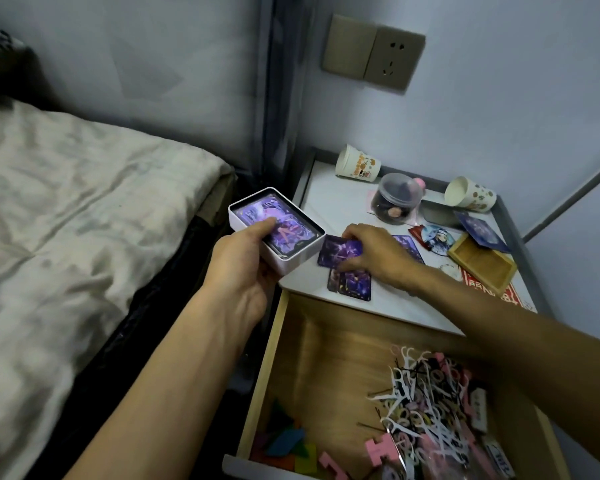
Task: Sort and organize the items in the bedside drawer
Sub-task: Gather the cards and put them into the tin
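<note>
So the purple card [338,252] is the thing to deal with here. It looks thin, light and glossy, so it's probably slippery on the smooth desk [333,209] and bends if you squeeze the middle. I'd take it by the edges, or slide it off the desk lip instead of digging a nail under it.

The right hand [378,254] is on it now. Its fingers [354,233] curl over the card's far edge and the thumb comes in from the near edge, so it's pinched narrow across its short side. The card sticks out at 9 o'clock from the hand, low over the desk. I can't tell if it's fully lifted.

At 6 o'clock from it, two more cards [352,285] lie flat on the desk, overlapping.

The left hand [246,268] grips the white box [293,261] from below at 9 o'clock of the card, just off the desk edge. Its thumb presses on the card stack [291,233] inside. The box looks rigid and easy to hold.

The open drawer [267,368] sits at 6 o'clock of the desk.
</note>
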`<state>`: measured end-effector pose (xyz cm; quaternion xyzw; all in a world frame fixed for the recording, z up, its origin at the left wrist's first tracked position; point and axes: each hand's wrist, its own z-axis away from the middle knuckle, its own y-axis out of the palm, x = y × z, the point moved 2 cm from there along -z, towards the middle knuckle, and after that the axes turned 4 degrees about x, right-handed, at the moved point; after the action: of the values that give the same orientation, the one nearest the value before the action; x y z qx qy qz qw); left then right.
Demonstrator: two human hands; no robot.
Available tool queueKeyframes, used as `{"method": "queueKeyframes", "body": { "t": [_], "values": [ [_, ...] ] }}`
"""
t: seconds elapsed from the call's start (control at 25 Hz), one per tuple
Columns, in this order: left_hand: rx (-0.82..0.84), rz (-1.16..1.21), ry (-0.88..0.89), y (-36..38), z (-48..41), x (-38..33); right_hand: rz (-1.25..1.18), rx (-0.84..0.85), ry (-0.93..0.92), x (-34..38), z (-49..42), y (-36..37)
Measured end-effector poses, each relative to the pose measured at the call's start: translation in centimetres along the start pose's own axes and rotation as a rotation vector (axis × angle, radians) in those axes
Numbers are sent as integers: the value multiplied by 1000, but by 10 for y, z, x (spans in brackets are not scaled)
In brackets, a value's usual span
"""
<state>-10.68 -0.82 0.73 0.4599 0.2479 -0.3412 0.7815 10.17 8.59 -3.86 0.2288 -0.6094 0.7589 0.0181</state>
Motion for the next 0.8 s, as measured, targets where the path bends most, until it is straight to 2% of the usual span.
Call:
{"method": "queueKeyframes", "body": {
  "t": [0.12, 0.24, 0.32, 0.44, 0.56, 0.68, 0.8],
  "values": [
    [20, 5, -7, 1, 4, -2, -420, -119, 55, 0, 12, -18],
    [8, -11, -3, -1, 5, -4, -572, -200, 178, -10, 20, -50],
    [-1, -21, 12, -2, 5, -6, -704, -178, 245, -18, 25, -58],
    [-10, -58, 42, 0, 8, -5, -916, -24, 307, -30, 33, -47],
    [-7, -78, 41, 1, 11, -5, -930, 63, 329, -35, 38, -33],
    [-12, -93, 37, 3, 11, -3, -929, 0, 288, -39, 37, -33],
    [-17, -128, 72, 5, 10, -2, -869, 23, 275, -39, 33, -36]
  ]
}}
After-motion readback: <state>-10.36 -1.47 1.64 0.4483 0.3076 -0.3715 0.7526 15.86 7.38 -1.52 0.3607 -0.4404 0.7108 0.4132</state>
